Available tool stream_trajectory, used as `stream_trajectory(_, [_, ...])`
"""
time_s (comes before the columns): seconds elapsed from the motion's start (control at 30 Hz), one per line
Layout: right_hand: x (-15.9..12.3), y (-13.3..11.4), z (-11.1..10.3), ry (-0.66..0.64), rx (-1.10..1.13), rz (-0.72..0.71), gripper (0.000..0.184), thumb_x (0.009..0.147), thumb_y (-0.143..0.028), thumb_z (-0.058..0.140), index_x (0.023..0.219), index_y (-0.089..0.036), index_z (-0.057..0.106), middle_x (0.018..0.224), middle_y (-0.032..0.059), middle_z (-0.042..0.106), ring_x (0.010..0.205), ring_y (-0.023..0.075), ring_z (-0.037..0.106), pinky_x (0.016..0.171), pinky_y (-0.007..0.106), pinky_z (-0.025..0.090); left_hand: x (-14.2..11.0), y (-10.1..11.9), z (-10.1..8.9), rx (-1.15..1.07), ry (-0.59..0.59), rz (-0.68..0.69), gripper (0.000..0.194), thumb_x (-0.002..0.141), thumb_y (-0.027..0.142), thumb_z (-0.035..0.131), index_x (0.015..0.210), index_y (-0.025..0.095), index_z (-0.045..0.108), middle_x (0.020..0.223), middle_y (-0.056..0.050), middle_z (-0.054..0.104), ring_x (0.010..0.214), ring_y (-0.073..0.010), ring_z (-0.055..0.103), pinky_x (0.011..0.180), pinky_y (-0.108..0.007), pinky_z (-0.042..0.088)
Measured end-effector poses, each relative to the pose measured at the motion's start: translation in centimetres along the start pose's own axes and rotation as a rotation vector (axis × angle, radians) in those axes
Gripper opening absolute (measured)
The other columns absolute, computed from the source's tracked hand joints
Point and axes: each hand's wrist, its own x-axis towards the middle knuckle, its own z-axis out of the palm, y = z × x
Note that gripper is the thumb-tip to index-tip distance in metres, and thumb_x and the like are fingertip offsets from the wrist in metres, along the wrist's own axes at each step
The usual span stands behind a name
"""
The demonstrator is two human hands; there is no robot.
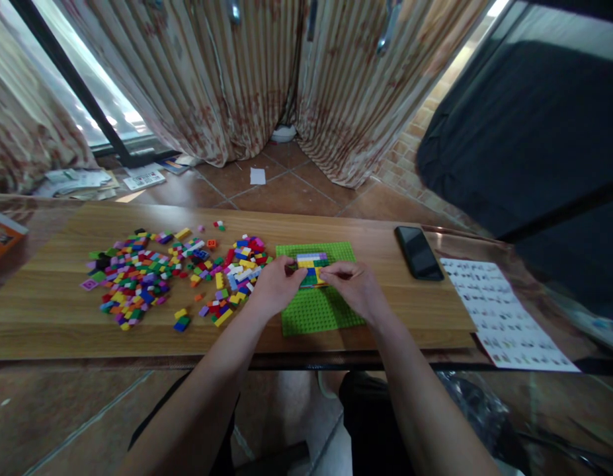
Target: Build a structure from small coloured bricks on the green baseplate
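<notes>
A green studded baseplate point(311, 317) lies on the table in front of me. On its upper middle sits a low build of toy bricks point(312, 257) in lavender, white, yellow, blue and green. My left hand point(279, 285) is closed against the build's left side, thumb and finger bent at its edge. From the right, my right hand point(356, 285) pinches at a small yellow brick point(319, 276) on the build's right side. The fingers partly cover the build's edges, so how firmly the yellow brick sits cannot be made out.
Loose mixed bricks point(142, 277) spread in a heap across the table's left, with another pile point(241, 271) beside the baseplate. A black phone point(418, 253) and a printed sheet point(504, 311) lie to the right. The wooden table point(385, 330) has a near edge before my legs.
</notes>
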Motion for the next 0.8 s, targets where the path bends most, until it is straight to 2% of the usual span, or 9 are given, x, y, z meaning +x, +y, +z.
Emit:
stream_trajectory(0.3, [0.0,0.8,0.1,0.008,0.038,0.002,0.019,0.077,-0.04,0.071,0.074,-0.021,0.076,0.075,0.0019,0.075,0.069,0.0166,0.067,0.067,0.029,0.052,0.0,0.1,0.2,0.028,0.025,-0.006,0.03,0.087,0.038,0.056,0.097,0.012,0.068,0.085,-0.01,0.073,0.078,-0.0209,0.066,0.072,-0.03,0.049])
stream_trajectory(0.47, [0.5,0.7,-0.1,-0.037,0.013,0.005,0.018,0.077,-0.039,0.07,0.074,-0.021,0.076,0.072,0.0017,0.075,0.065,0.0163,0.066,0.063,0.029,0.051,0.4,0.9,1.0,0.084,0.106,-0.106,0.043,0.084,0.048,0.058,0.101,0.01,0.067,0.094,-0.015,0.073,0.085,-0.0262,0.068,0.074,-0.034,0.049])
stream_trajectory(0.57, [0.6,0.8,-0.1,-0.036,0.015,0.016,0.016,0.076,-0.037,0.071,0.074,-0.022,0.076,0.071,0.0012,0.075,0.064,0.0161,0.066,0.062,0.028,0.05,0.7,1.2,1.4,0.11,0.114,-0.148,0.049,0.082,0.05,0.059,0.109,0.01,0.065,0.096,-0.015,0.073,0.088,-0.0278,0.068,0.075,-0.035,0.049])
stream_trajectory(0.8, [0.5,0.7,0.1,-0.008,0.032,-0.011,0.016,0.077,-0.036,0.07,0.075,-0.021,0.076,0.075,0.0012,0.076,0.066,0.0158,0.065,0.063,0.027,0.048,0.6,1.3,1.2,0.162,0.092,-0.097,0.051,0.081,0.057,0.058,0.104,0.013,0.064,0.093,-0.013,0.072,0.083,-0.026,0.067,0.07,-0.033,0.047])
